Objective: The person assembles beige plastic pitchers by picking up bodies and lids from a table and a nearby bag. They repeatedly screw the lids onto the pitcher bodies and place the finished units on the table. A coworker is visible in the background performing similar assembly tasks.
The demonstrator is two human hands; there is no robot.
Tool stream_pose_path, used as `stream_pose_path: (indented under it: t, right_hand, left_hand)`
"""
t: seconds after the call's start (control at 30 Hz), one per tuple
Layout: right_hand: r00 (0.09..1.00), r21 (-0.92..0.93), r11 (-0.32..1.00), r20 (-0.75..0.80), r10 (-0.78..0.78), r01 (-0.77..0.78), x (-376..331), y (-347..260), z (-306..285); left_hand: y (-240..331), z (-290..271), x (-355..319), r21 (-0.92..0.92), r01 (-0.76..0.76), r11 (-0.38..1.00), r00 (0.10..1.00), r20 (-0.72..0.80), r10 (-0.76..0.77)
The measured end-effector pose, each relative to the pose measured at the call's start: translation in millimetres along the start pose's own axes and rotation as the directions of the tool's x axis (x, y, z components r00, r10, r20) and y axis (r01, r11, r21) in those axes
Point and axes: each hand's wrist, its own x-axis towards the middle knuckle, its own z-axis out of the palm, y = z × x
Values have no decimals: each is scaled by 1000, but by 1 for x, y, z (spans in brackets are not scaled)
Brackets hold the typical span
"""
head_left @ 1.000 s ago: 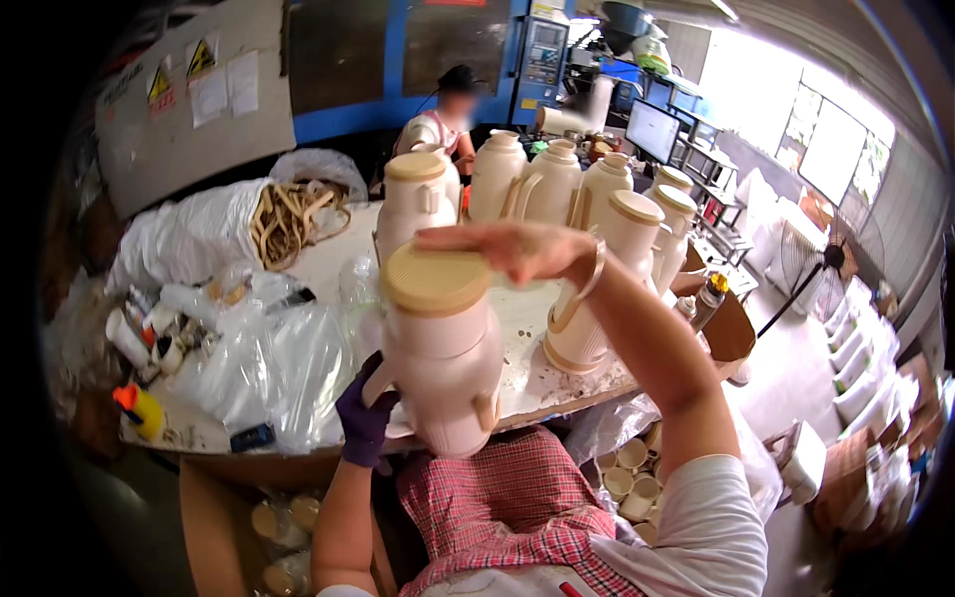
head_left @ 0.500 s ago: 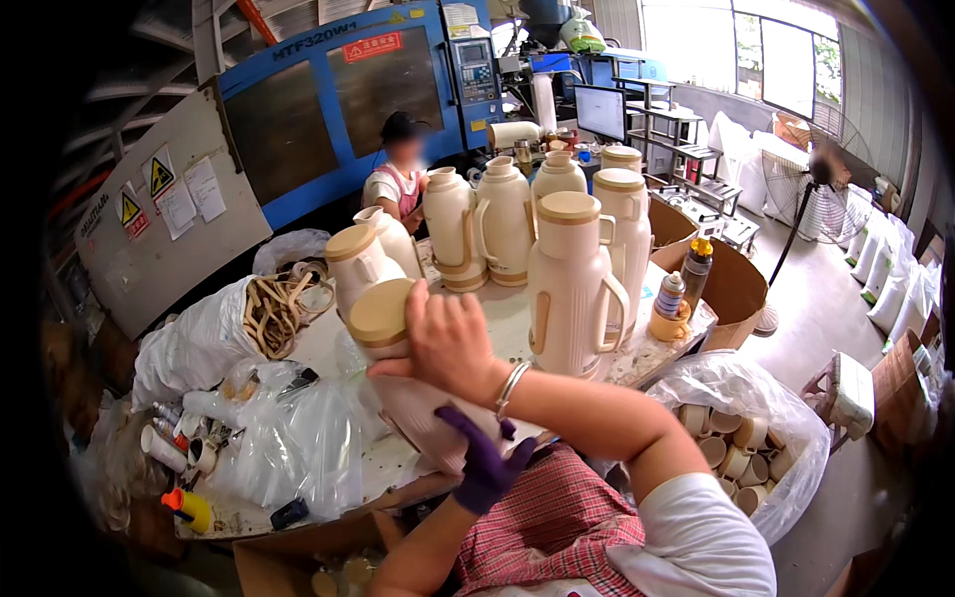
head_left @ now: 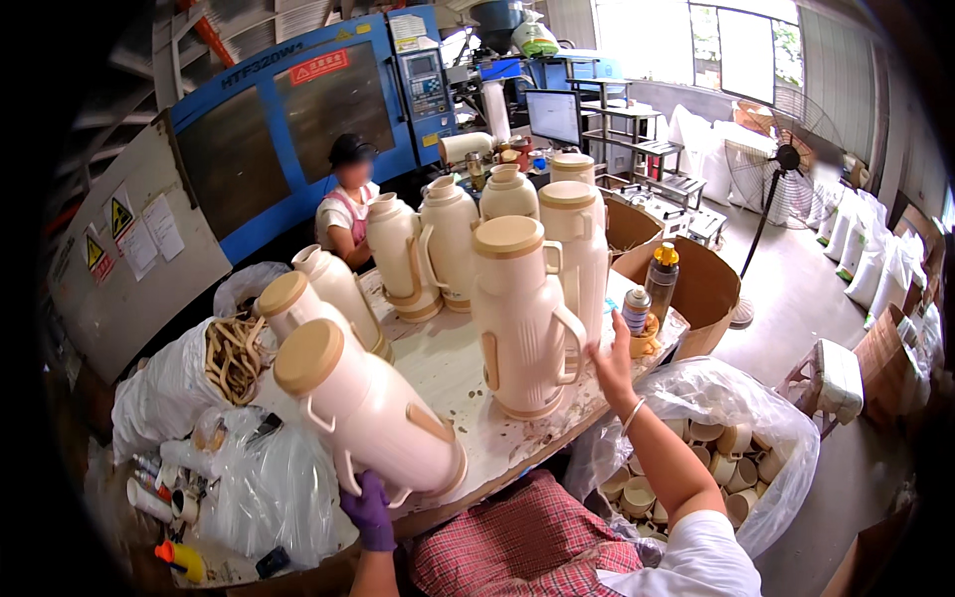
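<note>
My left hand [head_left: 369,509], in a purple glove, closes on the handle at the lower part of a cream thermos flask [head_left: 378,418] with a tan lid. The flask leans to the left over the near table edge. My bare right hand [head_left: 614,368], a bangle at its wrist, is open with fingers stretched out beside the handle of a second lidded thermos flask [head_left: 522,318], which stands upright. Whether the fingers touch that handle I cannot tell. Behind it is another lidded thermos flask [head_left: 577,234].
More flasks without lids [head_left: 398,254] stand across the table [head_left: 438,363]. A spray can [head_left: 636,306] and a yellow-capped bottle [head_left: 661,284] stand at right. Cups fill a plastic bag [head_left: 786,428] below. Plastic bags [head_left: 269,497] lie at left. A co-worker [head_left: 348,209] sits across.
My right hand has left the near flask's lid and moved right to the standing flask. My left hand has gone down to the near flask's handle, and that flask has turned and moved left.
</note>
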Motion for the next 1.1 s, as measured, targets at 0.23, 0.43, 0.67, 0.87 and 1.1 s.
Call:
stream_pose_path:
  t: [0.23, 0.43, 0.67, 0.87, 1.1]
  right_hand:
    - [884, 325, 826, 243, 399, -462, 103, 69, 56]
    - [708, 59, 736, 334, 622, -675, 139, 111, 76]
    - [820, 601, 670, 572, 21, -437, 64, 44, 7]
    - [906, -95, 993, 410, 106, -73, -6, 2, -28]
    - [974, -7, 996, 208, 90, -90, 35, 34, -32]
  left_hand:
    - [20, 4, -1, -13, 47, 999, 998, 29, -47]
    - [-7, -5, 7, 51, 28, 998, 988, 152, -36]
    - [-7, 17, 20, -109, 123, 986, 959, 267, -90]
    - [-26, 99, 31, -96, 181, 979, 908, 398, -129]
    - [-18, 227, 19, -106, -43, 993, 848, 523, 93]
